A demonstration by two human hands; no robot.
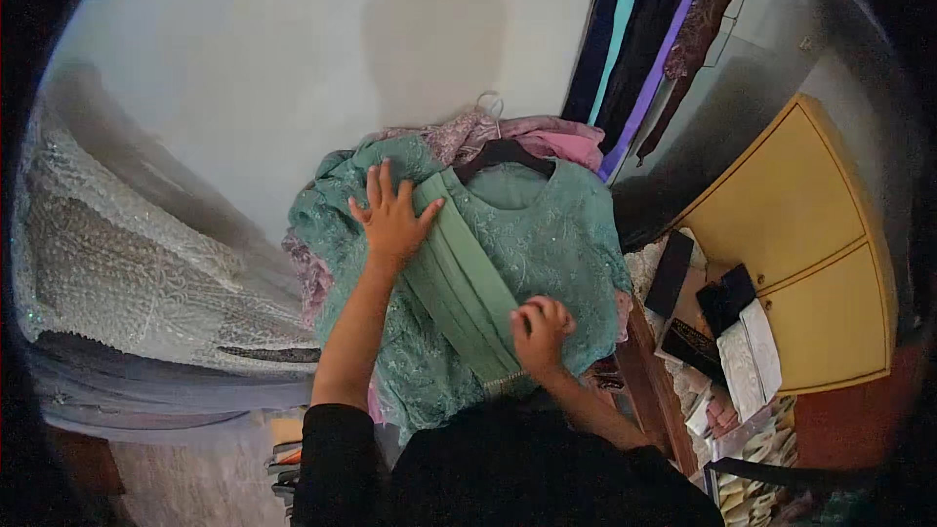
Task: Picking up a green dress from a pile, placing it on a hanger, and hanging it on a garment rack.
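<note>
A green embroidered dress [547,234] hangs on a dark hanger [503,154] in front of me. Across its front, from the neckline's left side down to the right, lies a folded light-green scarf [459,273] in long pleats with a beaded trim at its lower end. My left hand [392,220] rests flat on the dress and the scarf's upper left edge, fingers spread. Lower down, my right hand [543,332] has its fingers curled closed at the scarf's right edge and appears to pinch it; the fingertips are partly hidden.
Behind the dress hangs a pink garment [571,146]. White embroidered cloth [127,254] drapes at the left. Several long scarves [644,39] hang on the wall at upper right. A yellow cabinet [791,244] stands at the right, with dark boxes [725,298] and packets beside it.
</note>
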